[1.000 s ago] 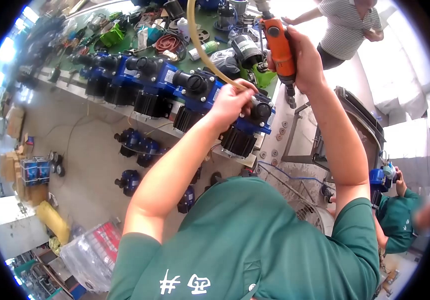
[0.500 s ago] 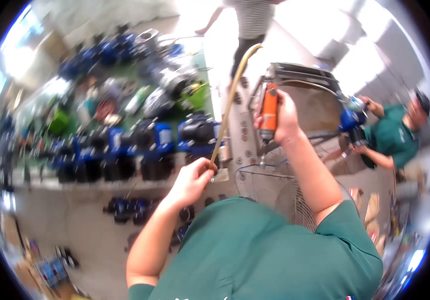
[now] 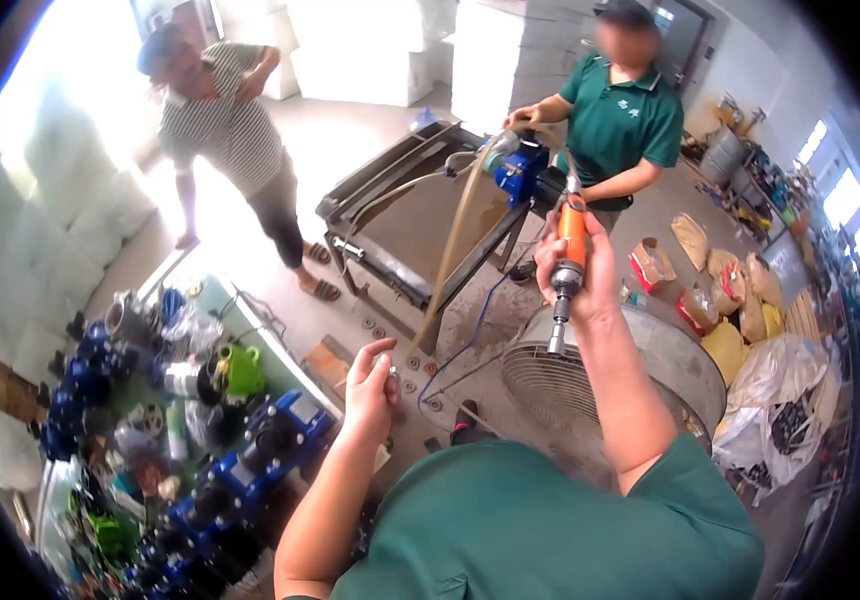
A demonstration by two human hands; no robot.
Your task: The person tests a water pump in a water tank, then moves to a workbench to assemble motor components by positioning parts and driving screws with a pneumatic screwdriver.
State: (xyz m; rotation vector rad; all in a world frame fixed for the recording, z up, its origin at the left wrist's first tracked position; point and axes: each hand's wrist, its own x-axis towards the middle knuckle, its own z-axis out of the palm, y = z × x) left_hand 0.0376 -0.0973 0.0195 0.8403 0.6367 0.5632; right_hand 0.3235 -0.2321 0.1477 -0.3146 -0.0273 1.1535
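Observation:
My right hand (image 3: 588, 265) is wrapped round an orange pneumatic screwdriver (image 3: 571, 232), whose socket tip points down toward me. A yellowish air hose (image 3: 458, 225) arcs from the tool's top end and drops to the floor area beyond my left hand. My left hand (image 3: 370, 390) is raised left of the hose, apart from it. Its index finger is stretched out while the other fingers curl on a small shiny metal piece (image 3: 393, 372), too small to name. Past the tool, a co-worker in green has hands at a blue pump (image 3: 522, 175) by a metal-framed tank (image 3: 410, 270).
A bench (image 3: 295, 375) at left carries blue pumps (image 3: 250, 455), green parts (image 3: 240, 370) and plastic bags. A large round fan (image 3: 590, 375) stands near my right arm. Sacks (image 3: 690, 240) lie at right. Another person in a striped shirt (image 3: 235, 120) stands beyond the bench.
My view has swung right toward the tank and co-worker. My left hand has let go of the hose. The screwdriver stays in my right hand, its socket now in plain sight.

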